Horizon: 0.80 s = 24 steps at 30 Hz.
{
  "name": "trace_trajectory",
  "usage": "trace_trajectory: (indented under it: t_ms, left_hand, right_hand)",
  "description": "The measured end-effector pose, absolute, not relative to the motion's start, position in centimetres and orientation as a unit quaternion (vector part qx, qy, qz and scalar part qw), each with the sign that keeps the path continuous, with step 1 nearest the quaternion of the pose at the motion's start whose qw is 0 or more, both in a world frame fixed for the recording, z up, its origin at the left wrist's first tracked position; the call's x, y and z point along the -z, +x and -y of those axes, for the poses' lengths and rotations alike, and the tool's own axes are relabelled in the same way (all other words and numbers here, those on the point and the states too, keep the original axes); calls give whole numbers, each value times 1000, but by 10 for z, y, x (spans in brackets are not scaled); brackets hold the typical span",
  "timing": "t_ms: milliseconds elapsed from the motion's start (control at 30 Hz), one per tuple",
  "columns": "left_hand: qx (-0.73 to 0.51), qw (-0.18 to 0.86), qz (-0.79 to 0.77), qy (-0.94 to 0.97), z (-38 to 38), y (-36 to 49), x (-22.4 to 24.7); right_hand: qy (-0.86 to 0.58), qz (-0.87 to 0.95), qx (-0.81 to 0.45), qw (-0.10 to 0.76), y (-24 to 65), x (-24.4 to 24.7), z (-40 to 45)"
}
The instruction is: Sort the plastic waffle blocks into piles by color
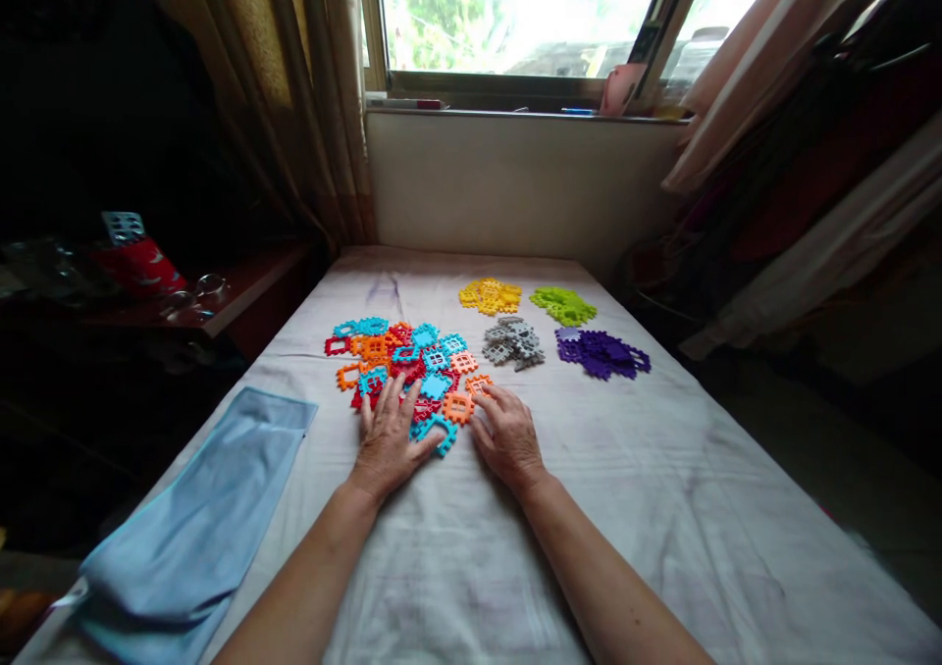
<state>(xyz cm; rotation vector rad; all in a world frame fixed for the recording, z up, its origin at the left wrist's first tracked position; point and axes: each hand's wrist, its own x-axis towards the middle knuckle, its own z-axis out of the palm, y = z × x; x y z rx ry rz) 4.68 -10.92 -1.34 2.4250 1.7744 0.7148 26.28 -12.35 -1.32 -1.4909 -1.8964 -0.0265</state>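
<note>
A loose pile of notched plastic building tiles in red, orange and blue lies mid-table. My left hand rests on its near edge with fingers spread, over red tiles and beside a blue tile with a round hole. At the pile's right edge is my right hand, fingers slightly bent and apart, the tips by a light orange tile. Whether those fingertips touch it I cannot tell. Farther back are single-colour heaps: yellow tiles, green tiles, grey tiles and purple tiles.
A white cloth covers the table. On its left side lies a folded light blue fabric bag. A dark red side table at left holds a red container and glasses. Curtains hang beside the window; clothes hang at right.
</note>
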Motion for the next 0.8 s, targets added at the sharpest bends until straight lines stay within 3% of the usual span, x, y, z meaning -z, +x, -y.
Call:
trace_trajectory:
  t_ms: [167, 400, 633, 800]
  left_hand:
    - [-306, 7, -610, 731, 95, 24, 13]
    - [-343, 4, -581, 738, 90, 8, 15]
    - [-363, 26, -550, 751, 87, 7, 16]
    - [-377, 38, -552, 743, 86, 1, 11]
  right_hand:
    - [-480, 807, -3, 343, 251, 2, 135]
    - [-468, 835, 11, 288, 235, 3, 140]
    - [-388, 846, 21, 366, 235, 1, 141]
    - [-429, 782, 44, 451, 254, -5, 134]
